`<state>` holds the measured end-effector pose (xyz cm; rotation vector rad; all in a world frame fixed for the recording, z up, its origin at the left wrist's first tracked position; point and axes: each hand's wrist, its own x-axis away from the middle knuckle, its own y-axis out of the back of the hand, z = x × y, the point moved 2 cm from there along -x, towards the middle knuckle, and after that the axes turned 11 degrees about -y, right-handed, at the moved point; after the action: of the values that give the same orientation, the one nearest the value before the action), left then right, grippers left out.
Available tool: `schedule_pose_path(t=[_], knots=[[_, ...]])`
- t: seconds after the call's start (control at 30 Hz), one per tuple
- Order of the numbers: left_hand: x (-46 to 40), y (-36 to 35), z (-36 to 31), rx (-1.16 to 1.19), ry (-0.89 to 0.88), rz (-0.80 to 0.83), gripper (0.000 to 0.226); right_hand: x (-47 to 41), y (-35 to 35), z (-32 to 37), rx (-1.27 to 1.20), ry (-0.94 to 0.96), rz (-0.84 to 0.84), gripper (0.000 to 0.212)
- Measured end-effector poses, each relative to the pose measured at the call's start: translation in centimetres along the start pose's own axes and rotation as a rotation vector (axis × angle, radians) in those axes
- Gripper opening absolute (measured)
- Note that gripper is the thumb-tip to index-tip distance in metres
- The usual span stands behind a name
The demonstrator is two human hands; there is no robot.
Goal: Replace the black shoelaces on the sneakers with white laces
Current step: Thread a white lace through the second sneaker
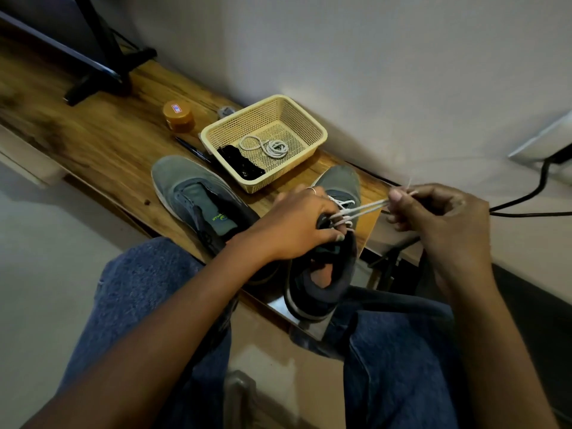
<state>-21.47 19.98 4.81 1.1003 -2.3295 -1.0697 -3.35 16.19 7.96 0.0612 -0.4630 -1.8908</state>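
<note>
Left hand (297, 224) grips the right-of-centre sneaker (328, 249) on the bench (117, 140); right hand (433, 218) pinches both ends of the white lace (365, 209) taut. Best to even the ends & snug each eyelet row w/o twisting. Basket (309, 119), upper centre, holds a coiled white lace (269, 147) + black laces (241, 165); other sneaker (192, 193) sits unlaced.
</note>
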Motion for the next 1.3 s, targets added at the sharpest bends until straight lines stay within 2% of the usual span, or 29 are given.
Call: schedule_pose_path(t=[0.17, 0.4, 0.5, 0.63, 0.7, 0.77, 0.87, 1.03, 1.13, 1.23, 1.3], knots=[[0.5, -0.1, -1.3, -0.139, 0.016, 0.037, 0.027, -0.6, 0.0, -1.5, 0.310, -0.189, 0.080, 0.006], [1.1, -1.3, -2.4, -0.286, 0.017, 0.071, 0.021, 1.0, -3.4, -1.2, 0.615, -0.128, 0.342, 0.009], [1.2, -1.4, -2.2, -0.309, 0.028, 0.116, 0.017, 1.2, -4.6, -1.7, 0.758, -0.093, 0.404, 0.010], [1.2, -1.4, -1.4, -0.224, 0.039, 0.216, 0.016, 1.2, -5.2, -2.2, 0.884, -0.060, 0.478, 0.013], [1.3, -1.2, -0.8, -0.077, 0.053, 0.262, 0.019, 1.3, -4.9, -2.1, 0.934, -0.034, 0.560, 0.027], [1.3, -0.4, -0.1, 0.067, 0.067, 0.235, 0.018, 1.4, -4.3, -1.9, 0.914, -0.023, 0.629, 0.038], [1.4, 0.7, 1.1, 0.144, 0.099, 0.111, 0.013, 1.0, -3.7, -1.8, 0.753, -0.109, 0.560, 0.039], [1.3, 0.8, 1.8, 0.090, 0.171, 0.004, 0.025, 0.2, -2.8, -1.9, 0.579, -0.080, 0.247, 0.028], [1.2, 0.0, 1.3, -0.003, 0.176, 0.026, 0.032, 0.0, -2.6, -2.2, 0.584, -0.077, 0.158, 0.004], [0.5, -1.0, 0.8, -0.159, 0.160, -0.002, 0.037, 0.2, -3.2, -2.6, 0.678, -0.185, 0.246, 0.040], [0.0, -1.6, 0.6, -0.235, 0.162, -0.033, 0.036, 0.4, -4.1, -2.8, 0.711, -0.226, 0.297, 0.054]])
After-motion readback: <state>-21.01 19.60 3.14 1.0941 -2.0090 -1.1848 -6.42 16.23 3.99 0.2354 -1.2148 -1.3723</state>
